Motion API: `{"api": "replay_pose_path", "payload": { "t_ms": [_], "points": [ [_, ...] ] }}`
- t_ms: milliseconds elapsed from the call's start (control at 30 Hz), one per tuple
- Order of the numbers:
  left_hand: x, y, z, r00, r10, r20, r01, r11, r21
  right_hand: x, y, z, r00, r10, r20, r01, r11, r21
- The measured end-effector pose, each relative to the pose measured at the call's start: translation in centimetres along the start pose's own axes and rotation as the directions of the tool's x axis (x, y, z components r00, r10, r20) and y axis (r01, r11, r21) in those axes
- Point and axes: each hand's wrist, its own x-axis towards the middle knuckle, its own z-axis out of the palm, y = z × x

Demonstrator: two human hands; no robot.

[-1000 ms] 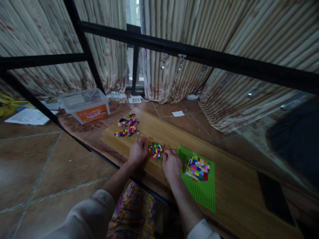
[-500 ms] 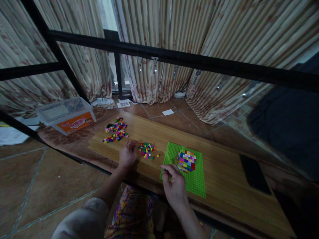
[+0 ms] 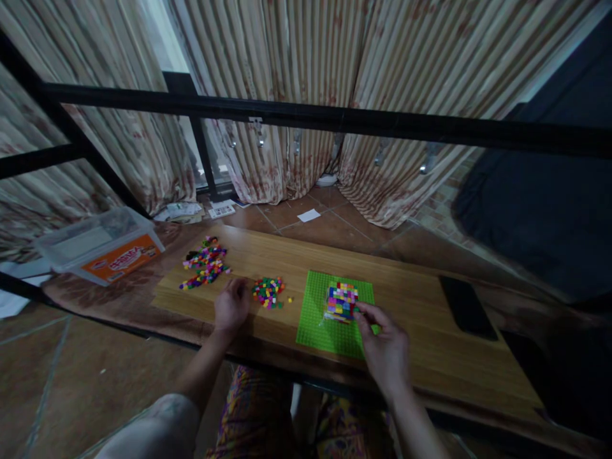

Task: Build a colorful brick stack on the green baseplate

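Observation:
A multicoloured block of small bricks (image 3: 341, 301) stands on a green studded baseplate (image 3: 319, 319) on a low wooden board (image 3: 415, 306). My right hand (image 3: 386, 347) is at the block's right side, fingers pinched together against it; whether they hold a brick I cannot make out. My left hand (image 3: 230, 308) rests curled on the board, just left of a small heap of loose coloured bricks (image 3: 268, 292). A larger heap of loose bricks (image 3: 204, 262) lies further left on the board.
A clear plastic tub with an orange label (image 3: 102, 244) sits on the floor at the left. A black phone (image 3: 466, 306) lies on the board's right part. A black metal frame (image 3: 335, 118) crosses in front of striped curtains. Papers lie on the tiled floor behind.
My right hand has moved from the small heap of loose bricks rightward across the baseplate to the block's right side. The view has swung to the right. My left hand has stayed put.

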Motion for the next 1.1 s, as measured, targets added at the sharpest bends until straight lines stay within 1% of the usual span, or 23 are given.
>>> {"api": "replay_pose_path", "payload": {
  "t_ms": [167,267,600,867,1100],
  "points": [
    [0.1,0.0,0.0,1.0,-0.008,0.006,0.008,1.0,0.005,1.1,0.1,0.4,0.99,-0.142,0.0,0.142,0.988,-0.052],
    [0.1,0.0,0.0,1.0,-0.018,0.012,0.018,1.0,0.019,1.3,0.1,0.6,0.983,-0.184,-0.007,0.183,0.982,-0.052],
    [0.0,0.0,0.0,1.0,-0.01,0.014,0.01,0.999,0.031,1.7,0.0,1.2,0.979,-0.201,0.028,0.202,0.978,-0.049],
    [0.1,0.4,-0.3,0.999,-0.019,0.028,0.018,0.999,0.047,1.7,0.1,1.4,0.971,-0.239,0.031,0.241,0.96,-0.142],
    [0.0,0.3,-0.2,1.0,-0.023,0.018,0.023,0.999,0.035,1.4,0.3,1.0,0.982,-0.187,0.002,0.184,0.969,-0.163]
  ]
}}
